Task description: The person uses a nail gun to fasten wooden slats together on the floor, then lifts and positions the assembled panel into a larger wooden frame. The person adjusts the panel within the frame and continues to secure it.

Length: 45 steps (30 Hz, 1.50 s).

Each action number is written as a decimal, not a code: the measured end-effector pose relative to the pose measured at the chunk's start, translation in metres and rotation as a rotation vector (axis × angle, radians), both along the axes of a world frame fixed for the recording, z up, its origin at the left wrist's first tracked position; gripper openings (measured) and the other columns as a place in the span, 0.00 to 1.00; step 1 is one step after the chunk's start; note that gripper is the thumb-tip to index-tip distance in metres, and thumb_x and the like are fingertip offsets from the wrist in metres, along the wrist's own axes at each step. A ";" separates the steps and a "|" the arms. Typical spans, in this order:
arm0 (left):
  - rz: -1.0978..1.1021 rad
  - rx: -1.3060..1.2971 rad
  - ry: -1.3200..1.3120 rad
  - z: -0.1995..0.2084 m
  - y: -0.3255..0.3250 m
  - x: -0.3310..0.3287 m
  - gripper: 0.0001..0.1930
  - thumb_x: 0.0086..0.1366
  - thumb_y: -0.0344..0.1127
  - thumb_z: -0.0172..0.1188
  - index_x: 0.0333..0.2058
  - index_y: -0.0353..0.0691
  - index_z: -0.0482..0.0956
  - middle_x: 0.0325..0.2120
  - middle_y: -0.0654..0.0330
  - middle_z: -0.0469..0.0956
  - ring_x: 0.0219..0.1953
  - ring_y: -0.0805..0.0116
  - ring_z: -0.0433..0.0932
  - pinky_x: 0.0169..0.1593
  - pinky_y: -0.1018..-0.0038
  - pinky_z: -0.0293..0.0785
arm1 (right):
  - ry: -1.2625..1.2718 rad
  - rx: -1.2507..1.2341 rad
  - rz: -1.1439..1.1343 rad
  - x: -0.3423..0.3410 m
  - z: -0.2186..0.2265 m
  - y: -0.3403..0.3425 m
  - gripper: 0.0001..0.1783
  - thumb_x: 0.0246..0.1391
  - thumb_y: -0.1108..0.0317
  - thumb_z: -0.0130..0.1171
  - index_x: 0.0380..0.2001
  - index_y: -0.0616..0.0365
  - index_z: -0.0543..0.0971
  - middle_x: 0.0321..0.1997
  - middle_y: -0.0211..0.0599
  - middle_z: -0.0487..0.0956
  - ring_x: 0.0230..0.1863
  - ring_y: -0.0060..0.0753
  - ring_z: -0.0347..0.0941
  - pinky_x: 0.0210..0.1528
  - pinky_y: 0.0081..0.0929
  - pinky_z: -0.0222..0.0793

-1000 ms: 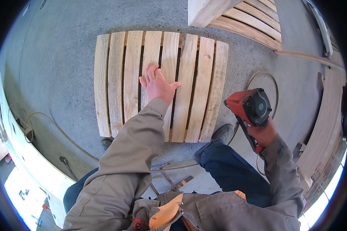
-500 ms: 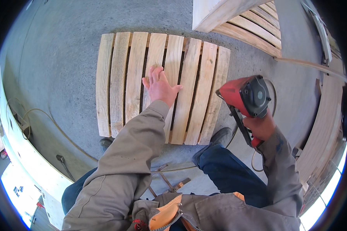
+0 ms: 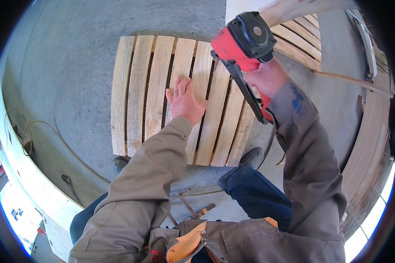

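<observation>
A panel of several pale wooden slats (image 3: 136, 83), set side by side with narrow gaps, lies on the floor in front of my feet. My left hand (image 3: 186, 101) rests on its middle slats with fingers spread, holding nothing. In my right hand (image 3: 267, 77) is a red and black nail gun (image 3: 240, 46), gripped by its handle over the panel's far right part. The gun's nose is toward the far slat ends, and its body hides the upper right corner of the panel.
Another slatted wooden piece (image 3: 296, 39) stands at the far right, partly behind the gun. Long boards (image 3: 366, 131) are stacked along the right. A thin air hose (image 3: 66, 144) runs over the concrete floor at the left, near a hammer-like tool (image 3: 71, 188). My shoes (image 3: 251, 158) are close to the panel's near edge.
My right hand has carried the nail gun up and to the left, from beside the panel to over its far right part. My left hand stays on the slats.
</observation>
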<state>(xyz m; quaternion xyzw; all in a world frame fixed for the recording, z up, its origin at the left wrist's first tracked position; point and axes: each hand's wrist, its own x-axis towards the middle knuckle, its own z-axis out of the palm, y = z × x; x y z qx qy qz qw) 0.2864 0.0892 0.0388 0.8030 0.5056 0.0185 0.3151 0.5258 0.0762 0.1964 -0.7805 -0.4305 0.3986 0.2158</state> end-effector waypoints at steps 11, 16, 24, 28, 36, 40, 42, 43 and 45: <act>0.040 -0.011 -0.045 -0.001 0.001 -0.002 0.45 0.51 0.44 0.75 0.65 0.36 0.63 0.66 0.61 0.60 0.75 0.59 0.47 0.74 0.46 0.37 | -0.057 -0.029 -0.010 -0.015 -0.015 0.032 0.16 0.37 0.74 0.62 0.35 0.65 0.81 0.25 0.48 0.82 0.27 0.42 0.82 0.32 0.37 0.76; 0.039 0.007 -0.061 -0.002 0.000 -0.002 0.45 0.51 0.44 0.76 0.65 0.35 0.64 0.66 0.61 0.61 0.75 0.59 0.47 0.74 0.45 0.37 | 0.022 0.022 -0.053 -0.008 -0.027 0.026 0.14 0.37 0.74 0.61 0.33 0.65 0.81 0.23 0.44 0.81 0.24 0.38 0.80 0.31 0.35 0.75; 0.047 0.001 -0.044 0.001 0.001 -0.001 0.45 0.50 0.44 0.77 0.64 0.35 0.65 0.65 0.61 0.61 0.75 0.58 0.47 0.74 0.45 0.37 | 0.059 0.029 -0.059 -0.001 -0.029 0.025 0.14 0.37 0.75 0.60 0.33 0.65 0.81 0.23 0.43 0.80 0.24 0.37 0.79 0.30 0.34 0.74; 0.053 0.020 -0.055 -0.001 0.000 0.001 0.45 0.49 0.43 0.77 0.63 0.36 0.66 0.65 0.62 0.62 0.75 0.59 0.48 0.74 0.45 0.38 | 0.050 0.030 -0.050 -0.002 -0.023 0.026 0.14 0.38 0.75 0.60 0.33 0.64 0.81 0.23 0.44 0.80 0.25 0.38 0.80 0.31 0.35 0.74; 0.066 0.019 -0.062 -0.001 -0.001 0.002 0.44 0.48 0.42 0.78 0.62 0.37 0.67 0.64 0.62 0.63 0.75 0.58 0.50 0.73 0.44 0.39 | -0.029 0.011 0.002 -0.004 -0.020 0.026 0.14 0.38 0.73 0.61 0.33 0.64 0.82 0.24 0.47 0.81 0.27 0.42 0.81 0.34 0.36 0.76; 0.073 0.027 -0.058 -0.002 0.000 0.002 0.44 0.48 0.41 0.78 0.62 0.37 0.67 0.64 0.62 0.63 0.75 0.58 0.50 0.73 0.44 0.39 | -0.011 -0.015 -0.025 -0.007 -0.021 0.027 0.15 0.38 0.73 0.61 0.33 0.63 0.82 0.24 0.47 0.82 0.28 0.43 0.82 0.34 0.37 0.76; 0.072 0.030 -0.056 -0.003 -0.001 0.002 0.44 0.48 0.41 0.78 0.62 0.37 0.67 0.64 0.62 0.63 0.75 0.58 0.50 0.73 0.43 0.39 | -0.009 -0.020 -0.027 -0.007 -0.022 0.027 0.15 0.38 0.73 0.61 0.34 0.63 0.82 0.24 0.47 0.82 0.28 0.43 0.82 0.34 0.37 0.76; 0.070 0.031 -0.056 -0.003 -0.001 0.002 0.43 0.48 0.41 0.78 0.62 0.37 0.67 0.64 0.62 0.63 0.75 0.58 0.50 0.73 0.43 0.39 | -0.018 -0.019 -0.020 -0.006 -0.023 0.027 0.15 0.38 0.73 0.61 0.34 0.63 0.82 0.24 0.47 0.82 0.28 0.43 0.82 0.34 0.37 0.76; 0.062 0.024 -0.060 -0.002 -0.001 0.002 0.43 0.48 0.41 0.78 0.62 0.37 0.67 0.64 0.62 0.63 0.75 0.58 0.49 0.73 0.44 0.39 | -0.031 -0.021 -0.016 -0.006 -0.023 0.028 0.15 0.37 0.73 0.61 0.33 0.63 0.82 0.24 0.47 0.82 0.28 0.43 0.82 0.34 0.36 0.76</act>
